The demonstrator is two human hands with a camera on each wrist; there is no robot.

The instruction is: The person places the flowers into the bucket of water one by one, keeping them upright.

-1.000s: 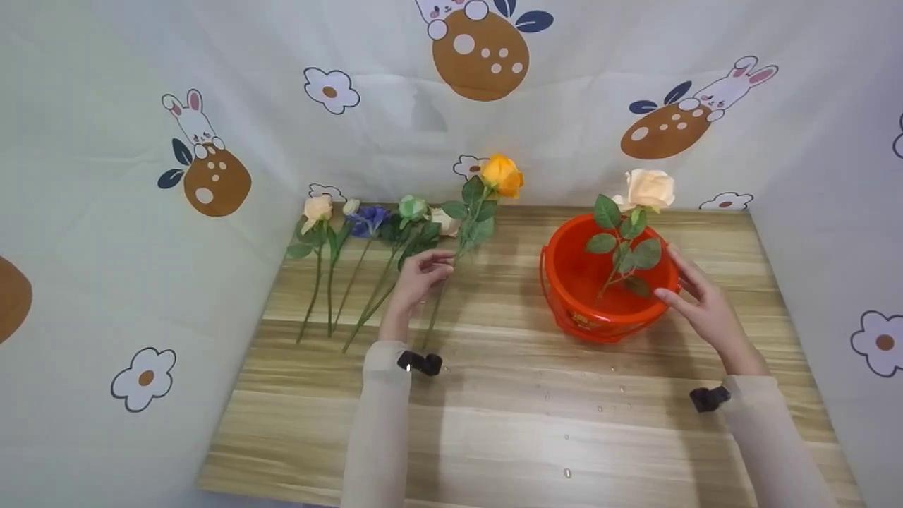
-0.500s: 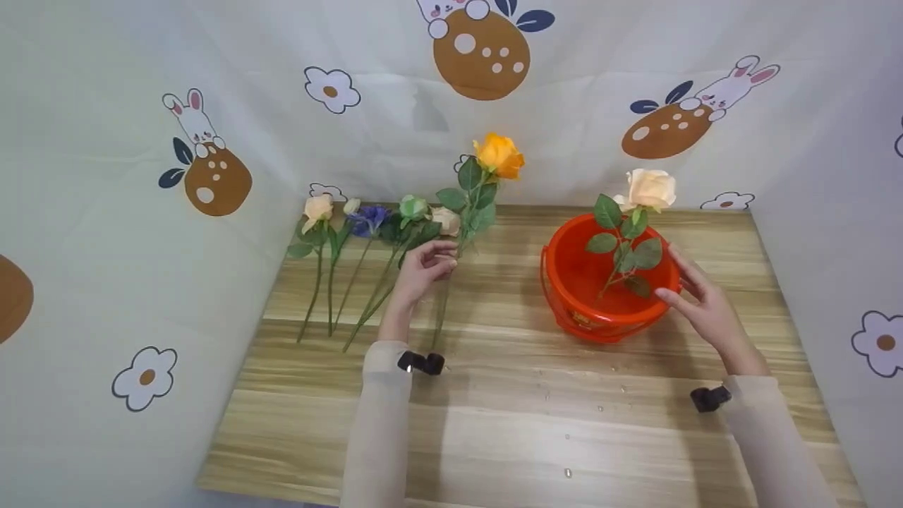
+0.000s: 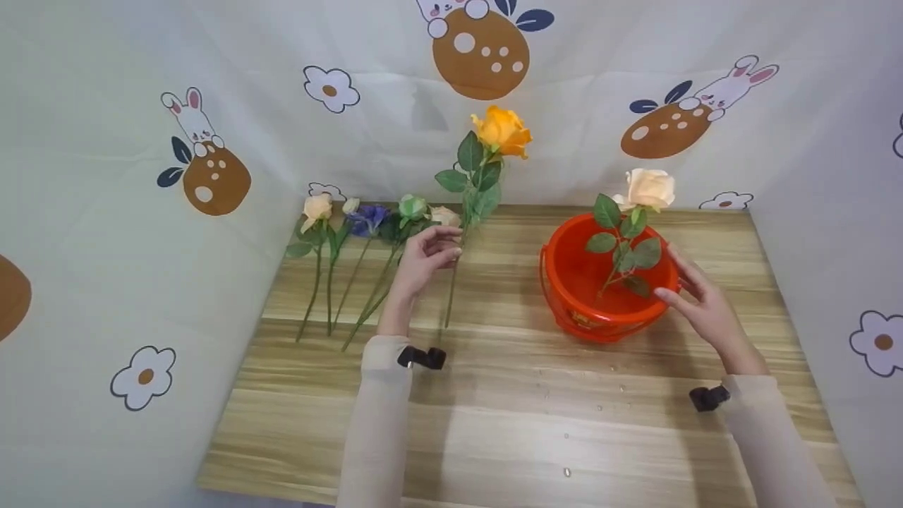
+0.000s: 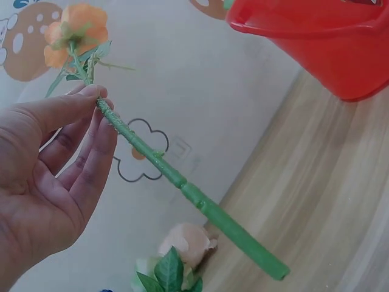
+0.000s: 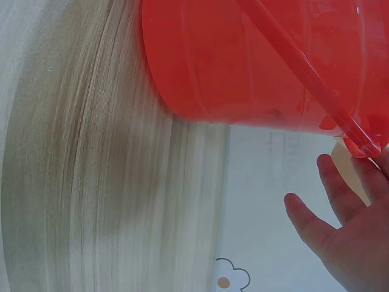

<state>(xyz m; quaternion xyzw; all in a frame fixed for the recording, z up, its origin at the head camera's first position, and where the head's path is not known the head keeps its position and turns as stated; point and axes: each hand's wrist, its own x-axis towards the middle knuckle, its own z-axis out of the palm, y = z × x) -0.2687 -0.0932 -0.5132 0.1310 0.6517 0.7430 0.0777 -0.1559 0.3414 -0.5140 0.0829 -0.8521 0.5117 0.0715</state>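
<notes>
An orange artificial rose [image 3: 502,132] is pinched by its stem between the thumb and fingers of my left hand [image 3: 423,261]. It stands nearly upright over the table, and the left wrist view shows its green stem [image 4: 209,210] slanting down to a cut end. My right hand [image 3: 705,310] holds the right rim of a red bucket [image 3: 575,321], thumb over the rim and fingers along the outside. In the right wrist view two fingers [image 5: 322,213] extend apart from the bucket wall. A pale peach rose [image 3: 649,189] leans inside the bucket, its bloom above the far rim.
Left of my left hand lie several flowers: a peach rose [image 3: 317,212], a purple flower [image 3: 368,220], a green flower [image 3: 413,207] and a pale rose [image 3: 444,216]. Small water drops [image 3: 566,472] dot the wooden table [image 3: 508,423]. Printed cloth [image 3: 395,141] stands behind it.
My left hand has raised the orange rose, bringing its bloom higher and its stem off the table. My right hand and the bucket stay where they were.
</notes>
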